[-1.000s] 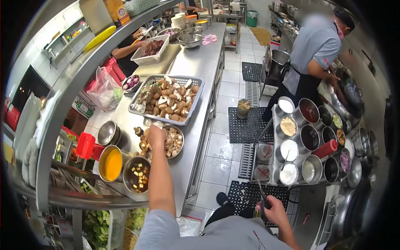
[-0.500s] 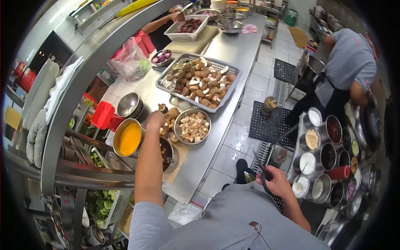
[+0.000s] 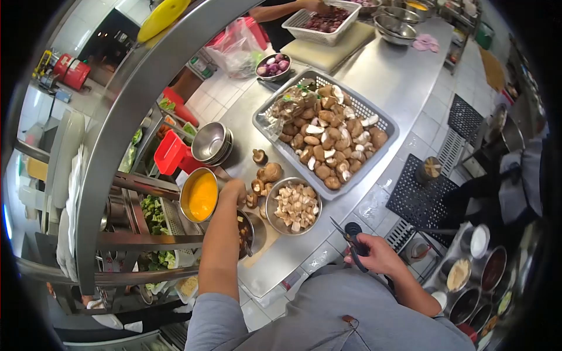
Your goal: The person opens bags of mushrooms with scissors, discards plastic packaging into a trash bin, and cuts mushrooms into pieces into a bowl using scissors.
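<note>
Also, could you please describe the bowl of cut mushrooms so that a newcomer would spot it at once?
On the steel counter, find the large grey basket heaped with brown-capped mushrooms. Just off its corner nearest the camera wearer sits a round metal bowl. Unlike its neighbours, it is filled with pale, chopped mushroom pieces.

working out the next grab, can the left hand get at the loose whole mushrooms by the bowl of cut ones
Probably yes: the left hand is close beside the loose whole mushrooms, which lie uncovered, with nothing seen standing between. Its fingertips are hidden, so whether they hold something is unclear.
</note>
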The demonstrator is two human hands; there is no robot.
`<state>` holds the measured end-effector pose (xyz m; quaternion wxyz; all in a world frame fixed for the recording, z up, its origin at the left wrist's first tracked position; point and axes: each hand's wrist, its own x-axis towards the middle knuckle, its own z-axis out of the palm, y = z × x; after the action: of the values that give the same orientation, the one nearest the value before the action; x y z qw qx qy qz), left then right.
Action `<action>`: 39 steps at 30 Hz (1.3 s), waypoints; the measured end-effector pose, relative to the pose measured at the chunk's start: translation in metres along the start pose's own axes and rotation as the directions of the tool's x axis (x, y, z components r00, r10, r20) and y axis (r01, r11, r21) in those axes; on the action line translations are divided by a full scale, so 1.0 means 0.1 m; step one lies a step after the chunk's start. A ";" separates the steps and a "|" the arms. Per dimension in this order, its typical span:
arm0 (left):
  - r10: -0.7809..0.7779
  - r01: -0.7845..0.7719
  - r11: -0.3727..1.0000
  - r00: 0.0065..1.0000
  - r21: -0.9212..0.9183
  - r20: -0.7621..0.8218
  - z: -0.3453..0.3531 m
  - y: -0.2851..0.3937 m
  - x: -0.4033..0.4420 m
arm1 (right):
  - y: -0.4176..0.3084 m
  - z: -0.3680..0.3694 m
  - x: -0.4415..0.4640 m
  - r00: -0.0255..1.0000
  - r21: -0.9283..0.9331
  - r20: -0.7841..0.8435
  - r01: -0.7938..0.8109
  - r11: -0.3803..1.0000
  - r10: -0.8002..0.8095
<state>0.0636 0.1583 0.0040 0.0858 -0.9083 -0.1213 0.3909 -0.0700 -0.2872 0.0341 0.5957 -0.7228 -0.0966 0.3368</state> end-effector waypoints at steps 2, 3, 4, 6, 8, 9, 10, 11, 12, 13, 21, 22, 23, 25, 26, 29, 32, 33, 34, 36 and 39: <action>-0.078 0.053 0.987 0.983 -0.152 -0.166 0.01 -0.13 0.01 | -0.02 -0.16 0.16 0.996 -0.019 0.082 0.044 0.999 -0.043; -0.164 0.061 0.952 0.930 -0.302 -0.329 0.03 -0.16 0.00 | -0.05 -0.24 0.24 0.993 -0.023 0.107 0.045 0.999 -0.042; -0.200 0.015 0.853 0.933 -0.522 -0.300 -0.33 0.04 -0.48 | -0.12 -0.31 0.33 0.986 -0.090 0.139 0.104 0.991 -0.091; -0.172 -0.341 0.385 0.886 -0.857 -0.430 -0.25 0.00 -0.73 | -0.33 -0.38 0.50 0.970 -0.154 0.198 0.174 0.973 -0.142; -0.186 -0.393 -0.008 0.904 -0.919 -0.385 -0.31 0.37 -1.32 | -0.61 -0.33 0.63 0.967 -0.383 0.188 0.232 0.894 -0.171; -0.176 -0.397 -0.223 0.915 -0.890 -0.364 -0.25 0.56 -1.51 | -0.66 -0.28 0.69 0.964 -0.392 0.209 0.239 0.889 -0.167; -0.174 -0.383 -0.383 0.923 -0.840 -0.342 -0.18 0.77 -1.68 | -0.69 -0.23 0.74 0.953 -0.419 0.190 0.296 0.858 -0.236; -0.144 -0.352 -0.460 0.935 -0.815 -0.323 -0.07 0.91 -1.81 | -0.70 -0.18 0.79 0.937 -0.448 0.172 0.348 0.823 -0.303; -0.152 -0.340 -0.503 0.940 -0.795 -0.306 0.09 1.03 -1.83 | -0.70 -0.15 0.82 0.925 -0.499 0.183 0.380 0.779 -0.334; -0.157 -0.326 -0.545 0.945 -0.772 -0.288 0.23 1.13 -1.86 | -0.66 -0.12 0.85 0.925 -0.510 0.201 0.380 0.772 -0.322; -0.268 -0.392 -0.614 0.920 -0.685 -0.287 0.80 1.37 -2.00 | -0.62 0.08 0.89 0.879 -0.719 0.322 0.468 0.514 -0.351; -0.273 -0.387 -0.612 0.922 -0.690 -0.275 0.82 1.40 -2.00 | -0.62 0.10 0.89 0.874 -0.722 0.341 0.479 0.500 -0.345; -0.274 -0.376 -0.609 0.926 -0.698 -0.259 0.86 1.44 -2.01 | -0.59 0.12 0.89 0.871 -0.724 0.358 0.486 0.490 -0.335; -0.281 -0.372 -0.632 0.928 -0.680 -0.246 0.94 1.50 -1.96 | -0.51 0.15 0.92 0.870 -0.731 0.357 0.487 0.478 -0.339; -0.287 -0.372 -0.627 0.927 -0.684 -0.241 0.95 1.52 -1.94 | -0.48 0.16 0.93 0.871 -0.736 0.352 0.483 0.475 -0.342; -0.292 -0.364 -0.609 0.929 -0.705 -0.228 1.03 1.55 -1.88 | -0.47 0.20 0.97 0.938 -0.752 0.319 0.337 0.567 -0.136; -0.306 -0.365 -0.575 0.926 -0.733 -0.221 1.06 1.51 -1.79 | -0.30 0.22 1.02 0.932 -0.717 0.323 0.356 0.599 -0.166; -0.311 -0.357 -0.563 0.927 -0.746 -0.210 1.06 1.50 -1.77 | -0.25 0.24 1.03 0.934 -0.716 0.319 0.350 0.605 -0.162; -0.303 -0.348 -0.561 0.931 -0.751 -0.205 1.06 1.49 -1.78 | -0.20 0.26 1.03 0.933 -0.704 0.292 0.360 0.612 -0.212; -0.296 -0.327 -0.532 0.936 -0.781 -0.190 1.03 1.48 -1.77 | -0.17 0.27 1.02 0.931 -0.694 0.258 0.364 0.622 -0.257; -0.288 -0.328 -0.496 0.936 -0.804 -0.204 1.03 1.51 -1.76 | -0.17 0.27 1.02 0.897 -0.700 0.256 0.429 0.571 -0.360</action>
<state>-0.1057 -0.0301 0.0173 -0.7317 -0.5727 -0.3604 -0.0815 -0.0054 -0.2059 0.0103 0.3050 -0.8458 -0.4087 0.1568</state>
